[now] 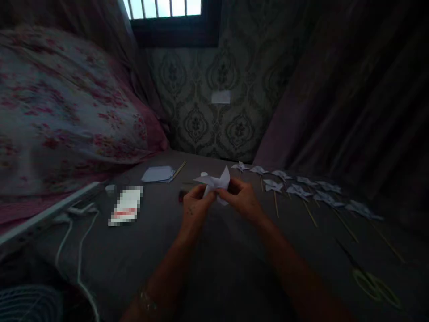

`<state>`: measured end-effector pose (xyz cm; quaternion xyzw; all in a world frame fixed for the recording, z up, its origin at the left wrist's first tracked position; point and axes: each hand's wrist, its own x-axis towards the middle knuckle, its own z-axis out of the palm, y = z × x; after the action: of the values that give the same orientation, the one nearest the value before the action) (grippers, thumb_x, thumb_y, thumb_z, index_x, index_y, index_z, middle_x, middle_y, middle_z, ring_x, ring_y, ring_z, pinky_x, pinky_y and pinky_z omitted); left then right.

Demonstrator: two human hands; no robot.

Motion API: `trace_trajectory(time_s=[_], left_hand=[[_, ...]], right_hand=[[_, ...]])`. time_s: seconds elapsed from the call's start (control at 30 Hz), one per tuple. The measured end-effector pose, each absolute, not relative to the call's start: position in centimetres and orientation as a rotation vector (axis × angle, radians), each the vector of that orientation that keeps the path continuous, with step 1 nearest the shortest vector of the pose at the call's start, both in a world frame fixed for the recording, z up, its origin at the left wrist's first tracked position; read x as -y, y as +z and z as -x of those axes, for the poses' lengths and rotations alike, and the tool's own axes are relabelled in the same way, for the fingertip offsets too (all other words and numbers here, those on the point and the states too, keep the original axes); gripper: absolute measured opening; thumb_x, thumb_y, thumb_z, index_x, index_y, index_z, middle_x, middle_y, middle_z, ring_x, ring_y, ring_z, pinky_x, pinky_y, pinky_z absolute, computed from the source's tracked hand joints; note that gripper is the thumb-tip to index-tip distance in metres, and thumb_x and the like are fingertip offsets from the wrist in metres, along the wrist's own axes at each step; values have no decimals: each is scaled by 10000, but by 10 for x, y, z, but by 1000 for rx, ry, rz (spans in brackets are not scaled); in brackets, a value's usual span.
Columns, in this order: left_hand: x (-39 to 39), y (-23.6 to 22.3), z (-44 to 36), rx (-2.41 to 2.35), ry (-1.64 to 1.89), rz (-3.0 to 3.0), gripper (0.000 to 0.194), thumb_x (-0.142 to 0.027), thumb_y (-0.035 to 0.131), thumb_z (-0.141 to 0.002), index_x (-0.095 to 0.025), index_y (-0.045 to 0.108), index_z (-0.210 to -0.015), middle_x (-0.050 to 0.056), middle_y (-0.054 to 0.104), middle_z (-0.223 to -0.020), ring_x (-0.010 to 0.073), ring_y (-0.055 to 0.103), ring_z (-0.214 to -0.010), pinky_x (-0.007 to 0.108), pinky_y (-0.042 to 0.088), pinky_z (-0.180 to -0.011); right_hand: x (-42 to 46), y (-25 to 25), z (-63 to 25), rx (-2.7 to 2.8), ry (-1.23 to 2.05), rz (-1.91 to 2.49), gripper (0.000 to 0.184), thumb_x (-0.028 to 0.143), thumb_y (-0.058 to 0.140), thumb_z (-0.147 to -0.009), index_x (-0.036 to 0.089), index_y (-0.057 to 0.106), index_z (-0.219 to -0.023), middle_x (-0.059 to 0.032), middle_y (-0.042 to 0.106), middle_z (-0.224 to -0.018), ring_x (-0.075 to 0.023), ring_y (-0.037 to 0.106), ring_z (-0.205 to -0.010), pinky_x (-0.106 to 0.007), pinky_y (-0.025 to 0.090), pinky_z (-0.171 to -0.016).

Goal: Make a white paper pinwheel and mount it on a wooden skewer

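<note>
A white paper pinwheel is held up between both hands in the middle of the head view, its folded blades pointing up and to the left. My left hand pinches its left lower side. On the right, my right hand grips it with the thumb pressed near the centre. The two thumbs almost meet at the middle and cover part of the paper. Behind the pinwheel sits a small white round object. A small dark and red item lies beside my left hand, partly hidden.
Several finished pinwheels on sticks lie to the right. Scissors with pale green handles rest at front right. A stack of white paper and thin sticks lie back left, near a blurred white card. A white cable and fan are at left.
</note>
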<state>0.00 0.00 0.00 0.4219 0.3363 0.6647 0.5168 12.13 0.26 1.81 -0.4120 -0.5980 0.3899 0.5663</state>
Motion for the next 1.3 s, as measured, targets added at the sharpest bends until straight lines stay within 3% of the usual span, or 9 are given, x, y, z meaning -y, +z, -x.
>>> trace_trajectory(time_s=[0.53,1.1,1.3], left_hand=[[-15,-16,-1,-819,1413,-969,220,-222,767,-500,-144,723,-701,5,693,-645,129,595,-603,249,442,-646],[-14,-35,-21,-881,1171,-1114,249,-266,840,-437,-141,712,-610,23,680,-605,145,602,-604,240,451,-607],[-15,-43,-24,-880,1154,-1151,302,-279,844,-428,-138,728,-669,40,704,-656,163,621,-632,253,457,-624]], right_hand=[[-26,-9,-138,1374,1045,967,308,338,763,-585,162,695,-828,-44,718,-837,-183,654,-762,-309,502,-698],[-9,-53,-168,1276,957,1093,318,348,736,-581,156,692,-831,-48,715,-819,-191,652,-759,-315,496,-704],[-6,-62,-170,1206,957,1124,349,384,745,-551,150,701,-806,-57,720,-799,-197,654,-739,-314,498,-684]])
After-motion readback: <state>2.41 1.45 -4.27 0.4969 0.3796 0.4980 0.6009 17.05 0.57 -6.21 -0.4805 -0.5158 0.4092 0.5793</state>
